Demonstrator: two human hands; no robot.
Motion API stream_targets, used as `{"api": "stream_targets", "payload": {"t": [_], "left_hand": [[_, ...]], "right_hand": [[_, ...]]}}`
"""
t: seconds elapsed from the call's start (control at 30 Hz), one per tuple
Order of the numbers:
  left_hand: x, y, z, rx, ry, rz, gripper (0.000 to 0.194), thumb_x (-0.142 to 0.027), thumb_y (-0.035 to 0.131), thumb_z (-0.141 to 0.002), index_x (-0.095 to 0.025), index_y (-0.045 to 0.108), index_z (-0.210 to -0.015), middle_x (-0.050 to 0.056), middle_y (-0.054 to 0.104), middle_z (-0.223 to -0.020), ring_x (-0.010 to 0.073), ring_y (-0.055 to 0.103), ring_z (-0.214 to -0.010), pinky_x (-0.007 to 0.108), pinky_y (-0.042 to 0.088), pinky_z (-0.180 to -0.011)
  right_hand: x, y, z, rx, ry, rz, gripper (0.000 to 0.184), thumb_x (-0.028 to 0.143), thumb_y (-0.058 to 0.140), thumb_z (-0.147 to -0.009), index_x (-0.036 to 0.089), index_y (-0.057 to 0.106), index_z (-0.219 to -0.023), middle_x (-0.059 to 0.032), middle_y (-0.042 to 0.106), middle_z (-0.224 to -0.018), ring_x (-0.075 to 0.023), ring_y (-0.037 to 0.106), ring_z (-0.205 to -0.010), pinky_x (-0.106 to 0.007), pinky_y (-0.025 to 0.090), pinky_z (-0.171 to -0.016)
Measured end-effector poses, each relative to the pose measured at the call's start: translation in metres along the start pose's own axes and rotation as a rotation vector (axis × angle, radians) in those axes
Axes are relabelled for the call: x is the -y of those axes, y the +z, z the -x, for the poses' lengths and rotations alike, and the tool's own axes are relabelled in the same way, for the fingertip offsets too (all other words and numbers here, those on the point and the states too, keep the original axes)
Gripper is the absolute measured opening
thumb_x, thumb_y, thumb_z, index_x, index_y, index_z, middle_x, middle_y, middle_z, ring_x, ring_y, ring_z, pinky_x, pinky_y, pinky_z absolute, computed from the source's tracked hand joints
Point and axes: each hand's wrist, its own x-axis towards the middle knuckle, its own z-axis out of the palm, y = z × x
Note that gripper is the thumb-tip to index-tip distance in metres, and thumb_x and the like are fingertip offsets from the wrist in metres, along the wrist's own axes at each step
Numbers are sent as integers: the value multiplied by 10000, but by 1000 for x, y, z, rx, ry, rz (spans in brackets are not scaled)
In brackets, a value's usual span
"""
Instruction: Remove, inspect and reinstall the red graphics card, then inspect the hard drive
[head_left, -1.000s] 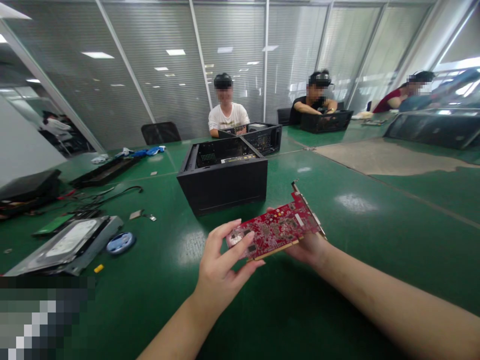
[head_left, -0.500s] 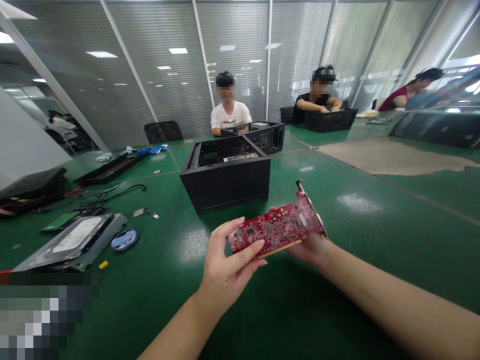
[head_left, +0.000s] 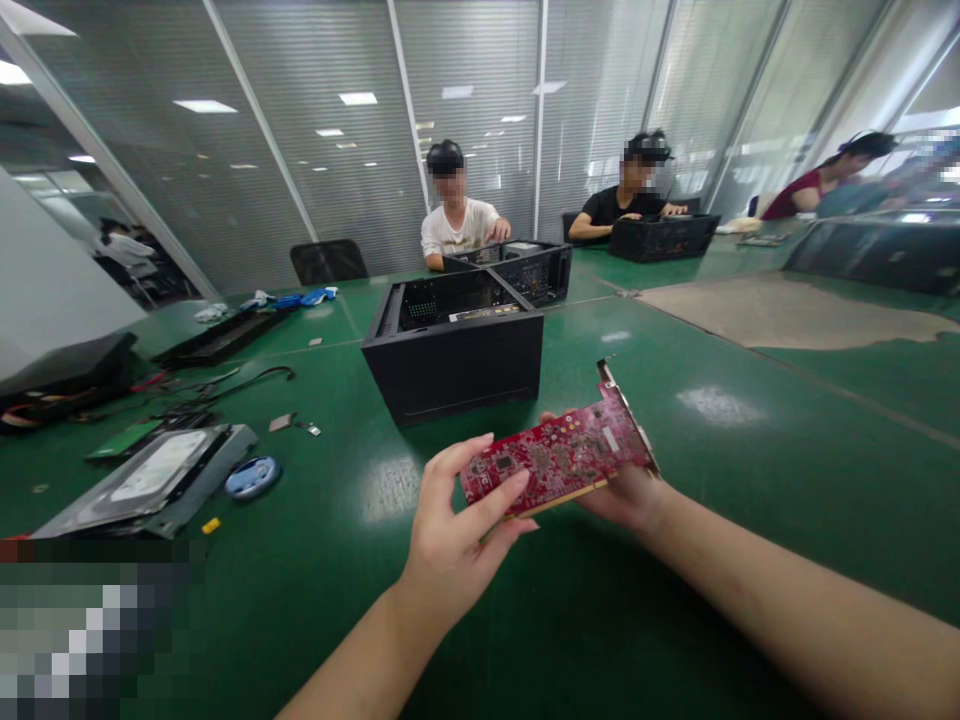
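The left hand [head_left: 454,530] grips a red circuit board [head_left: 562,452]; the right hand [head_left: 622,497], partly hidden, holds it from behind.

Obstacles about the hands [head_left: 450,520]: an open-topped black case [head_left: 454,370] blocks 11 o'clock; a hard drive [head_left: 161,475] and blue disc [head_left: 253,479] occupy 9 o'clock. Bare surface [head_left: 720,440] permits passage toward 2 o'clock.
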Motion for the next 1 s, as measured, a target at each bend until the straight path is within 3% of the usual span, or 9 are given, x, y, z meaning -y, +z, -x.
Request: {"api": "stream_targets", "payload": {"t": [0.13,0.43,0.53,0.7,1.0], "left_hand": [[1,2,1,-20,-63,53,793,-289,818,-744,-234,429,-1434,133,536,-1329,281,541,-1204,478,506,-987],[1,1,0,-16,-73,27,681,-324,791,-772,-251,485,-1375,129,549,-1326,293,557,-1199,488,519,-971],[2,1,0,3,-92,19,693,-339,791,-770,-250,478,-1382,132,552,-1325,301,560,-1201,493,518,-974],[3,2,1,31,-133,-10,748,-359,798,-759,-224,450,-1407,131,560,-1303,288,573,-1178,461,518,-985],[7,3,1,48,-133,-41,754,-357,789,-768,-229,434,-1421,130,549,-1306,292,571,-1176,466,519,-987]], "right_hand": [[1,2,0,1,-11,1,327,545,743,-752,254,736,-901,-35,750,-1034,-260,641,-1114,-502,434,-1037],[2,3,1,-22,-10,4,333,556,747,-736,262,739,-891,-33,757,-968,-277,653,-1079,-535,431,-1025],[2,2,0,11,-4,24,328,519,781,-711,263,738,-912,-30,757,-971,-273,665,-1048,-530,437,-1018],[5,3,-2,15,51,7,326,542,695,-790,239,735,-902,-38,760,-974,-238,698,-918,-483,497,-949],[3,1,-2,30,11,21,315,501,756,-743,240,737,-918,-45,754,-1020,-250,693,-952,-490,489,-961]]}}
